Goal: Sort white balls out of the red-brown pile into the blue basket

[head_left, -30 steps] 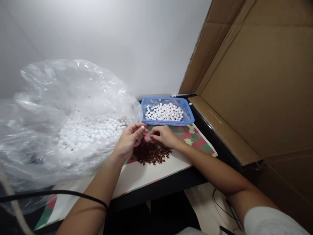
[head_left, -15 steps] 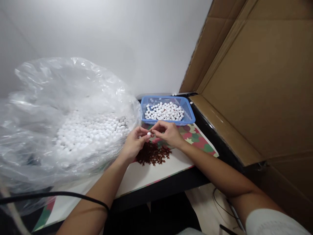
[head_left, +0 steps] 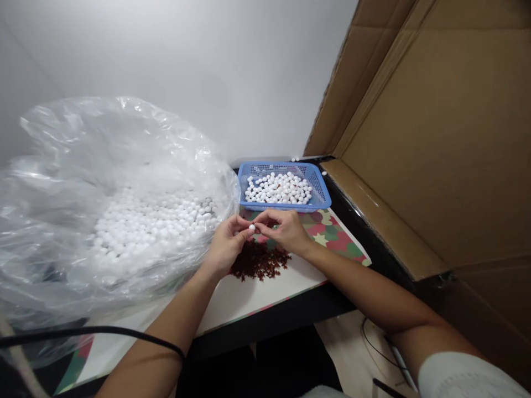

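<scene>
My left hand (head_left: 226, 246) pinches a small white ball (head_left: 251, 227) at its fingertips. My right hand (head_left: 282, 228) meets it from the right, fingers pinched at the same ball, on something too small to make out. Both hands hover just above a pile of small dark red-brown star-shaped pieces (head_left: 259, 263) on the table. A blue plastic basket (head_left: 319, 188) holding several white balls stands just behind the hands.
A big clear plastic bag (head_left: 103, 193) full of white balls fills the table's left side. The table (head_left: 249, 293) carries a camouflage-pattern mat. An open cardboard box (head_left: 435, 155) rises at the right. A black cable (head_left: 83, 331) crosses my left forearm.
My right hand rose from the red-brown pile and met my left hand at the white ball. Both hands lifted slightly; over the last half second they barely moved.
</scene>
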The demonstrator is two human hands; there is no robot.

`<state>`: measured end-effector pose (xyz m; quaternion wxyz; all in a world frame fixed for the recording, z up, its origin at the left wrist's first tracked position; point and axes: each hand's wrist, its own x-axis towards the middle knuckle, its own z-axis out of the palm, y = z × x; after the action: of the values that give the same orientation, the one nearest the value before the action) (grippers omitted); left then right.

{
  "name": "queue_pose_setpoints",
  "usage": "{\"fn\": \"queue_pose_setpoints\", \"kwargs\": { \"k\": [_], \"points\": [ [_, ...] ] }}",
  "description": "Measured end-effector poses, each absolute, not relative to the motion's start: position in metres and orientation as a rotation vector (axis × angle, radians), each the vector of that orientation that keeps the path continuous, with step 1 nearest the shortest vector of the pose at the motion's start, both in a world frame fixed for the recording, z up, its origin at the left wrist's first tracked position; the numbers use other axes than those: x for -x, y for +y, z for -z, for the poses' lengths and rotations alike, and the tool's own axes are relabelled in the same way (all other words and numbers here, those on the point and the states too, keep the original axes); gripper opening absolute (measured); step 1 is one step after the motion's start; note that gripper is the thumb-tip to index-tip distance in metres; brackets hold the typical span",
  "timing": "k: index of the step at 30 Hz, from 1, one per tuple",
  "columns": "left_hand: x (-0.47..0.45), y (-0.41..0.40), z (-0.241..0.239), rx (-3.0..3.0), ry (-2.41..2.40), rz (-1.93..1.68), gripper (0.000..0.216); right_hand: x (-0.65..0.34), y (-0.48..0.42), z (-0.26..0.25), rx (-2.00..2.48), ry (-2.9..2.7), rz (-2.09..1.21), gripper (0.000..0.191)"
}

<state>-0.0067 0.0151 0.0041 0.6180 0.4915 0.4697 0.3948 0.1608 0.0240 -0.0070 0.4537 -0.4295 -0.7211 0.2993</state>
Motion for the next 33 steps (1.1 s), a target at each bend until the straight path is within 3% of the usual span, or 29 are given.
{"fn": "queue_pose_setpoints", "kwargs": {
  "k": [12,18,22,27,30,33],
  "points": [
    [0.008,0.017,0.005,-1.106,1.113,-0.958,0.026,-0.163,0.025,0.011,0.905,-1.873,-0.752,0.014],
    [0.006,0.016,-0.004,-1.070,1.058,-0.915,0.036,-0.160,0.026,0.009,0.905,-1.687,-1.046,0.021],
    [0.009,0.019,-0.011,-1.083,1.090,-0.956,0.038,-0.160,0.030,0.012,0.956,-1.540,-1.075,0.014],
    [0.017,0.023,-0.019,-0.923,1.059,-1.022,0.046,-0.167,0.037,0.022,1.091,-1.861,-1.014,0.020],
    [0.019,0.024,-0.025,-0.779,0.964,-0.975,0.037,-0.169,0.038,0.029,1.081,-2.111,-0.865,0.024],
    [0.019,0.022,-0.028,-0.754,0.924,-0.918,0.012,-0.169,0.039,0.035,0.996,-2.289,-0.772,0.022]
  ]
}}
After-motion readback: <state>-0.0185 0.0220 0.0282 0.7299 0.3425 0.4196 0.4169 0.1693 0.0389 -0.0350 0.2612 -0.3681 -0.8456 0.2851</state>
